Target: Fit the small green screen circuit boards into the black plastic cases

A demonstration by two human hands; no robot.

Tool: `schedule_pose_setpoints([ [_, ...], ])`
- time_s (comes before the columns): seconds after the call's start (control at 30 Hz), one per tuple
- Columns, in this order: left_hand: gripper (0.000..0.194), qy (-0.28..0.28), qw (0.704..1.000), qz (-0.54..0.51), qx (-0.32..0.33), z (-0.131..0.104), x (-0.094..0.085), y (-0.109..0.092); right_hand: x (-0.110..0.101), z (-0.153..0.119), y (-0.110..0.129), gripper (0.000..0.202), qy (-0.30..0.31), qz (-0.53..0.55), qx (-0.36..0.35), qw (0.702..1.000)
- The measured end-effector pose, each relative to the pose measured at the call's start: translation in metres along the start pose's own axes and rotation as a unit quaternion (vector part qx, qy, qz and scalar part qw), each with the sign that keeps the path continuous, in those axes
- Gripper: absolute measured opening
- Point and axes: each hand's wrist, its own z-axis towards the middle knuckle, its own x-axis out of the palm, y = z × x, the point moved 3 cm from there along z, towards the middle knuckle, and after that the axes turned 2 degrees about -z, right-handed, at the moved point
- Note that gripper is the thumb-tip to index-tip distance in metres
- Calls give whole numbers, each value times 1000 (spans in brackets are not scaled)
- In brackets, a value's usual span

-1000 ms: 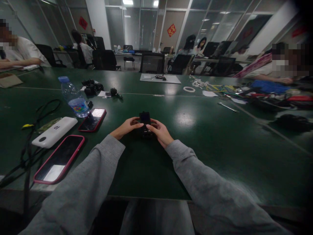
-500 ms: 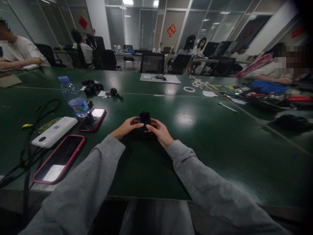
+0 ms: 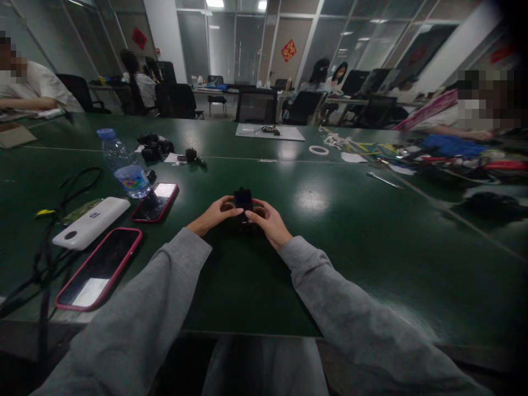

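Green tabletop [image 3: 355,236], bare right of both hands [image 3: 243,215], near edge below

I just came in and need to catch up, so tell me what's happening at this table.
A person in grey sleeves has both hands on a small black device at the green table. The left hand grips one side and the right hand the other, with the thumbs close together on its near face. To their left are two phones in red-pink cases, a white power bank and a water bottle. Other people sit farther off.
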Motion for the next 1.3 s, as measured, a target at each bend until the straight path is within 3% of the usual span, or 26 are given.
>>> schedule_pose_setpoints([
  [1.3,61,4,999,-20,47,-1,9,-4,5,-2,5,52,11,-7,-37,999],
])
